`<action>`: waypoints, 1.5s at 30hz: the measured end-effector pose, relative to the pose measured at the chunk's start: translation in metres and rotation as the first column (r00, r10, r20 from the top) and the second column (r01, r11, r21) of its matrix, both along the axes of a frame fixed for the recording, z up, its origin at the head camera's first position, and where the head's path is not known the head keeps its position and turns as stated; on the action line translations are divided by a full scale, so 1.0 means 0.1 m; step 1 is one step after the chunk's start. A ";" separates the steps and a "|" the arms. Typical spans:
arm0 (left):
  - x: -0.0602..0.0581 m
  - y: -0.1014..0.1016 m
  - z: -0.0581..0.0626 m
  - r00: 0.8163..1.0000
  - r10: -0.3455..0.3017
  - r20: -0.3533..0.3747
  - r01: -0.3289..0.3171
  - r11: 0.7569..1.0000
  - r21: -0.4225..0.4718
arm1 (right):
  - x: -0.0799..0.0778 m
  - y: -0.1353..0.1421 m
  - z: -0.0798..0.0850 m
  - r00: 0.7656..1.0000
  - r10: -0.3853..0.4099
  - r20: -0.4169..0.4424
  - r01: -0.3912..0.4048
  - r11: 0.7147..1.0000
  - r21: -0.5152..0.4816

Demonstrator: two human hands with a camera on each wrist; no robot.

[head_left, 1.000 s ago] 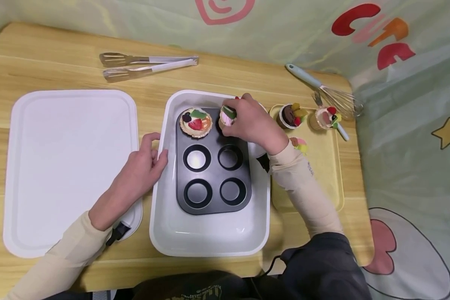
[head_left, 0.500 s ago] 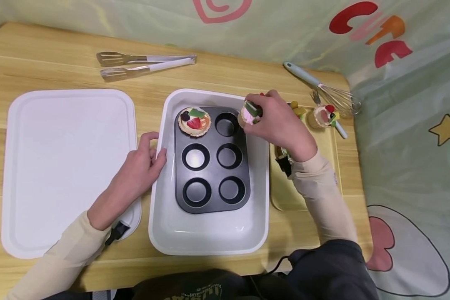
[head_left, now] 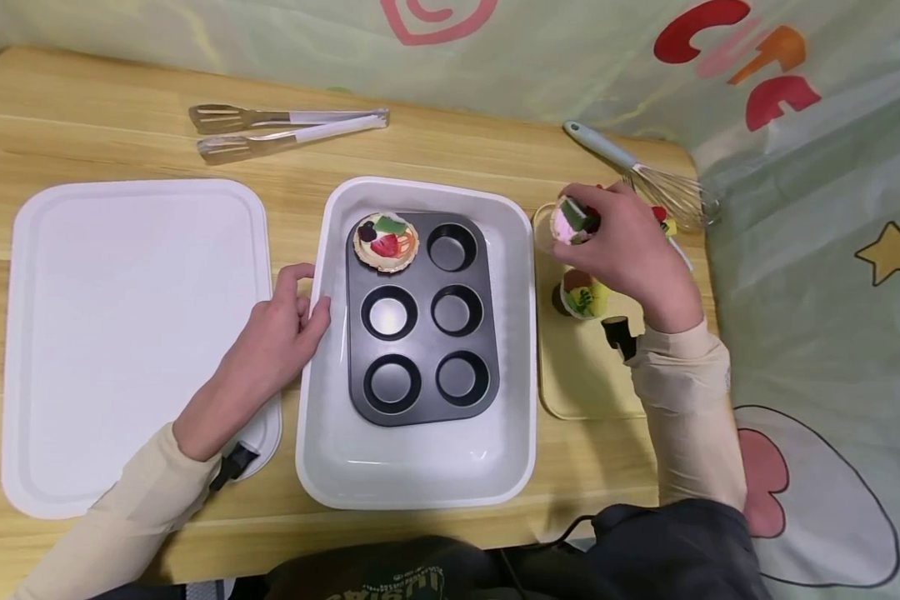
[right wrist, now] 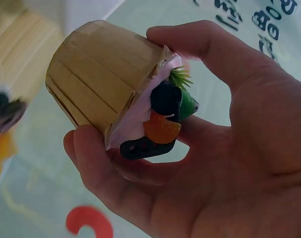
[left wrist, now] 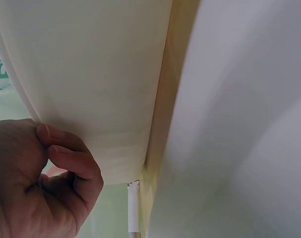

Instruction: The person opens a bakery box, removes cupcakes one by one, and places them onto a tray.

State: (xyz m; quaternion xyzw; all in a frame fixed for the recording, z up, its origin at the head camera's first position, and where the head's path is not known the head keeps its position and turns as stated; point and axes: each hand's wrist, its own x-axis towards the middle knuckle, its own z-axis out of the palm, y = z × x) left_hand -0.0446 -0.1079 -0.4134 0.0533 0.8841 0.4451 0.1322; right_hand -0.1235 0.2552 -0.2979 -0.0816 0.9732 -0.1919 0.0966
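Note:
My right hand (head_left: 633, 250) grips a toy cupcake (right wrist: 103, 74) by its brown paper cup, over the back left of the yellow tray (head_left: 592, 383). Its pink top carries dark, orange and green fruit pieces. The left hand (head_left: 277, 329) holds the left rim of a deep white tub (head_left: 420, 471), fingers curled at the edge. Inside that tub lies a dark muffin pan (head_left: 423, 342). A fruit-topped toy tart (head_left: 386, 242) sits in the pan's back left cup; the other cups are bare. Another cupcake (head_left: 585, 296), topped with yellow and green, lies on the tray.
A white lid or tray (head_left: 135, 333) lies flat on the left. Metal tongs (head_left: 322, 127) rest at the back. At the back right is a whisk (head_left: 600, 143) with a pale blue handle. My right hand partly hides more things on the yellow tray.
My right hand has lifted the cupcake out of the pan's back right cup and carried it right, over the yellow tray. The left hand has stayed on the tub rim.

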 end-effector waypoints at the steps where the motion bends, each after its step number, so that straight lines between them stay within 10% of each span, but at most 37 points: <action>1: 0.00 0.00 0.00 1.000 -0.001 -0.001 0.001 1.000 -0.001 | 0.01 0.06 -0.01 1.000 -0.004 -0.008 0.004 1.000 -0.010; 21: 0.00 0.02 -0.01 1.000 -0.015 0.007 0.015 1.000 -0.018 | 0.34 1.13 -0.14 0.949 -0.298 0.104 0.291 0.953 0.080; 45: 0.01 0.00 -0.04 1.000 -0.001 -0.030 0.000 0.999 -0.034 | 0.41 1.35 -0.62 0.935 -0.308 0.177 0.296 0.951 0.094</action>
